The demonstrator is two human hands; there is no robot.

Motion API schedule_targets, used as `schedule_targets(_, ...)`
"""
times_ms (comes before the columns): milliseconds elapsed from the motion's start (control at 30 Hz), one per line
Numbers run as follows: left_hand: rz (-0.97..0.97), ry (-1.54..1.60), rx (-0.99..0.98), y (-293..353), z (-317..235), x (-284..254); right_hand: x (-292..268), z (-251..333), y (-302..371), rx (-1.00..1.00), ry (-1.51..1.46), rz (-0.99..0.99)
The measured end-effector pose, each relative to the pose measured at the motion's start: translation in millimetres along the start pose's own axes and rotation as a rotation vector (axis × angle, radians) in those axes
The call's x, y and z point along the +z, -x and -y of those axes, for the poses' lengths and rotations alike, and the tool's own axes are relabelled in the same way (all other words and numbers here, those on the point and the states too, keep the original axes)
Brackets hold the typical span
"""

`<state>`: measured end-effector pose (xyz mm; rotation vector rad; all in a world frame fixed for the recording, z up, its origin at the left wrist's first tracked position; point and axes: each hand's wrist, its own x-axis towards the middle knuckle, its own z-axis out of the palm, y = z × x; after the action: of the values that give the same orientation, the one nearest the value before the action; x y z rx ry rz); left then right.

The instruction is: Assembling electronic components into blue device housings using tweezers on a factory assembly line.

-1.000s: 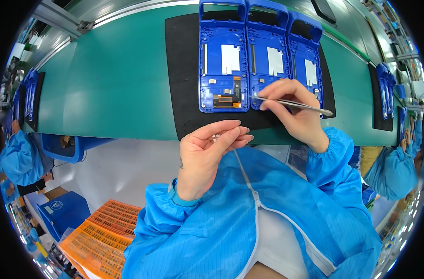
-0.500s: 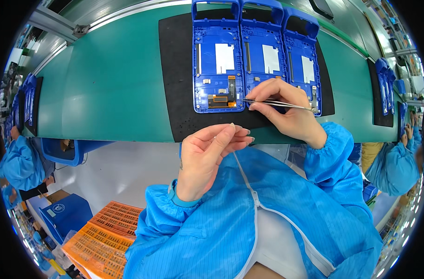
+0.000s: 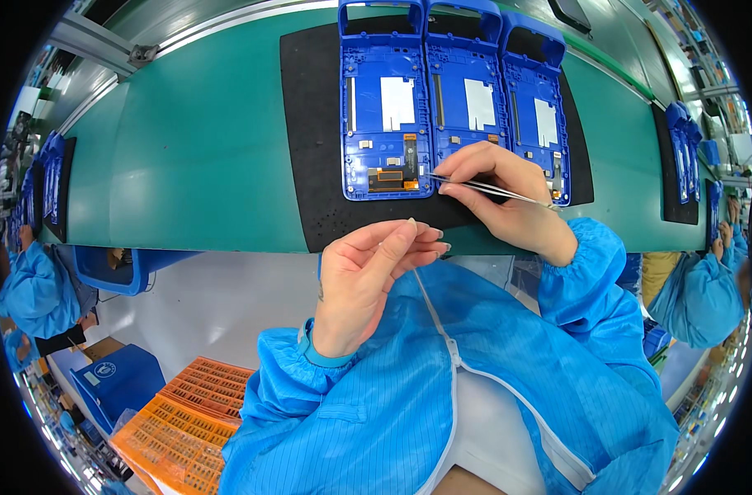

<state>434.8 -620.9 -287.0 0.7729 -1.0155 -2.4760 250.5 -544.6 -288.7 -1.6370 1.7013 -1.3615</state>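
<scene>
My right hand (image 3: 516, 194) grips a pair of metal tweezers (image 3: 496, 190), their tips at the lower right edge of the left blue plastic housing (image 3: 368, 155). That housing holds a flat flex cable (image 3: 411, 155) and a white label. Beside it lie a middle blue housing (image 3: 456, 107) and a right blue housing (image 3: 521, 124), partly behind my right hand. Below the left housing, over the table's near edge, my left hand (image 3: 351, 280) is closed in a pinch, thumb against index finger. Whatever it pinches is too small to name.
The housings rest on a black mat (image 3: 310, 140) on a green bench (image 3: 194, 165). Orange crates (image 3: 186, 429) and a blue bin (image 3: 120, 379) stand at lower left. Co-workers in blue sleeves sit at both sides, by more blue housings (image 3: 681, 157).
My right hand has shifted very slightly left, and the rear end of the tweezers has dipped. Their tips stay near the same edge. My left hand is still.
</scene>
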Motion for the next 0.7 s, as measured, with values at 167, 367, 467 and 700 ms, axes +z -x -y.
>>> schedule_targets(167,0.003,0.004,-0.002,0.1,-0.2,0.0,-0.7,2.0,-0.5,0.001,0.011,0.027)
schedule_targets(367,0.005,-0.009,-0.013,0.2,-1.0,0.2,1.9,0.9,2.2,-0.029,0.061,0.002)
schedule_targets(467,0.0,0.008,-0.013,1.2,-0.3,0.0,2.5,0.1,2.7,-0.049,0.058,-0.03)
schedule_targets(700,0.008,0.003,-0.007,2.4,1.1,-0.9,2.1,1.0,3.0,-0.049,0.065,-0.019)
